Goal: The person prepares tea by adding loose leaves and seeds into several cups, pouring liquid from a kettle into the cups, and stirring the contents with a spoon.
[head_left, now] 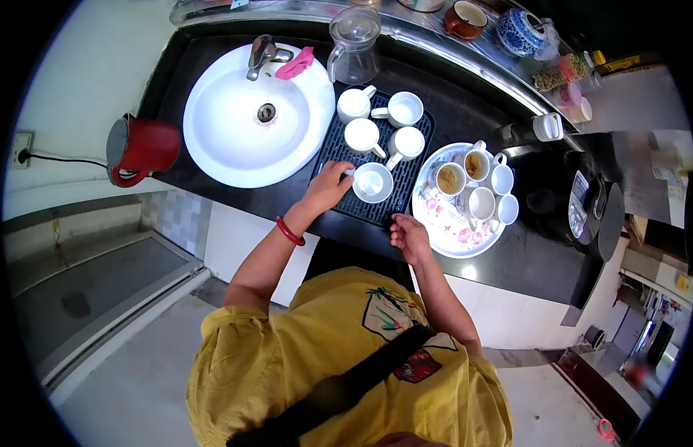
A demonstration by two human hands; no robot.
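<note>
My left hand [328, 186] pinches the handle of a white mug [373, 183] at the front of a black drip tray [356, 208]. This mug stands upright, its inside showing. Behind it on the tray are several more white mugs [362, 136]. My right hand [410, 237] hovers by the counter's front edge, between the tray and a round floral tray [443, 237]. Its fingers are loosely curled, with nothing visible in them. On the floral tray, a mug with brown contents [450, 179] sits beside another mug with brown contents [477, 165] and several white mugs [481, 203].
A white sink [235, 149] with a faucet [263, 56] and a pink cloth [295, 64] lies left. A red kettle [149, 145] stands at the counter's left end. Behind the drip tray is a glass pitcher [355, 48]. A black appliance [559, 197] sits right.
</note>
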